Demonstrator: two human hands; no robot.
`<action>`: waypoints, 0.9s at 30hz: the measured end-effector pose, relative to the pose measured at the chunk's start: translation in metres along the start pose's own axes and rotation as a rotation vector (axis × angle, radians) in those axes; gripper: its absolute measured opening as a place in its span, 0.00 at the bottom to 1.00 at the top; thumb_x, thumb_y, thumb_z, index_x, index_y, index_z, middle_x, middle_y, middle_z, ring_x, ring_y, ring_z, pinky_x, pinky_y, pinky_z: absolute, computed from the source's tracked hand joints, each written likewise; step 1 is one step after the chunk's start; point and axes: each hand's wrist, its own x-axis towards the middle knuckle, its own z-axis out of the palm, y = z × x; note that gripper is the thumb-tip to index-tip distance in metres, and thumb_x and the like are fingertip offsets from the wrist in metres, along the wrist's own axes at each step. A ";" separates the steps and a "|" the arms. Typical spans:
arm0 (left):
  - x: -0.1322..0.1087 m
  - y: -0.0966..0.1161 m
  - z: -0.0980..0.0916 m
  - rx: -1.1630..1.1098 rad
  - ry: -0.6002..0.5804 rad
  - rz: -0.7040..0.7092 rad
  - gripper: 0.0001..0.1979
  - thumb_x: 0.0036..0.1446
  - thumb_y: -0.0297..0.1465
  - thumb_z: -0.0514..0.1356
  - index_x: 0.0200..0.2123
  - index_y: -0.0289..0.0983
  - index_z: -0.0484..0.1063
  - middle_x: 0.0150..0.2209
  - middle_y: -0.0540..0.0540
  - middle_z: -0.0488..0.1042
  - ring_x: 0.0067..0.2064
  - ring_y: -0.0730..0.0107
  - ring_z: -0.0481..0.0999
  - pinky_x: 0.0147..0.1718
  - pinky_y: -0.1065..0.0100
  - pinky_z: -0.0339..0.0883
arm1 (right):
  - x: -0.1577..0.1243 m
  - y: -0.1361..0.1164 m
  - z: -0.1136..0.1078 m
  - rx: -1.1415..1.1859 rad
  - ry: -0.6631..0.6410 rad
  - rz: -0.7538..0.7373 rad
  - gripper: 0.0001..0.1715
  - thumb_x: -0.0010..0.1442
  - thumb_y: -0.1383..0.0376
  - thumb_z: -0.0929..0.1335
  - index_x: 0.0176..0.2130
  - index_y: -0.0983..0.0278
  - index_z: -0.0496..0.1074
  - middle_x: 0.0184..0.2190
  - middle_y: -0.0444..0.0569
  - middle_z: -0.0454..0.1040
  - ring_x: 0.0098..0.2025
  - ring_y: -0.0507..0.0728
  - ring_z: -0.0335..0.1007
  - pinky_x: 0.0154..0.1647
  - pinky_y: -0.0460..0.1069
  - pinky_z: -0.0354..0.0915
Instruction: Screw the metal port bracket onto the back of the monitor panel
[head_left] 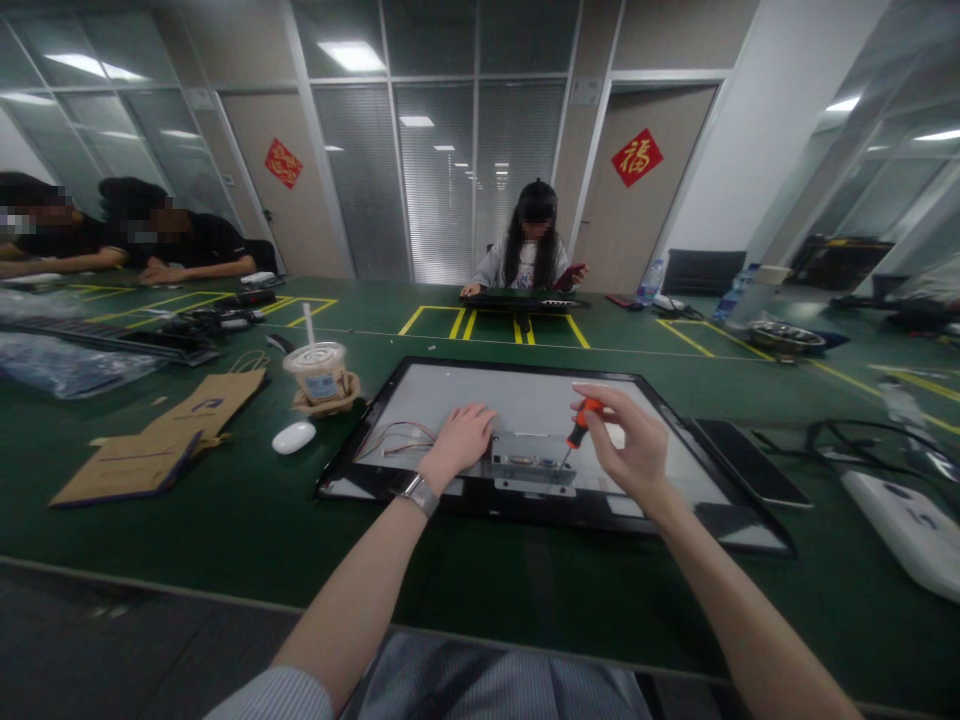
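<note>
A flat display panel (427, 390) with a black frame lies back side up on the green table. On its near part sits a metal bracket (531, 472) with connector ports. My right hand (634, 440) grips a red-and-black screwdriver (577, 432), held tilted, its tip down at the bracket's right part. Whether the tip sits in a screw is too small to tell. My left hand (461, 440) rests flat by the bracket's left end, fingers stretched out. Thin wires (397, 435) run across the panel left of that hand.
Left of the panel are a lidded drink cup (315, 370), a white mouse (293, 437) and paper bags (157, 440). A dark phone-like slab (750, 462) and a white device (904, 530) lie right. Across the table (360, 335) sits a person (529, 250); two others sit far left.
</note>
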 end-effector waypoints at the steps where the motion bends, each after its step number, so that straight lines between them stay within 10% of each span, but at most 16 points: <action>1: 0.000 0.000 0.000 -0.002 0.001 0.002 0.22 0.71 0.31 0.46 0.64 0.39 0.66 0.69 0.40 0.63 0.69 0.56 0.63 0.68 0.50 0.55 | 0.001 0.000 0.000 -0.023 0.015 -0.012 0.15 0.62 0.68 0.70 0.49 0.55 0.78 0.42 0.51 0.79 0.36 0.59 0.78 0.32 0.55 0.77; 27: 0.004 -0.004 0.006 0.015 0.003 0.009 0.22 0.71 0.31 0.47 0.64 0.38 0.65 0.69 0.40 0.64 0.69 0.56 0.62 0.68 0.51 0.55 | -0.004 0.005 0.007 0.115 -0.088 0.090 0.18 0.68 0.66 0.63 0.55 0.58 0.72 0.45 0.52 0.75 0.41 0.59 0.78 0.39 0.56 0.77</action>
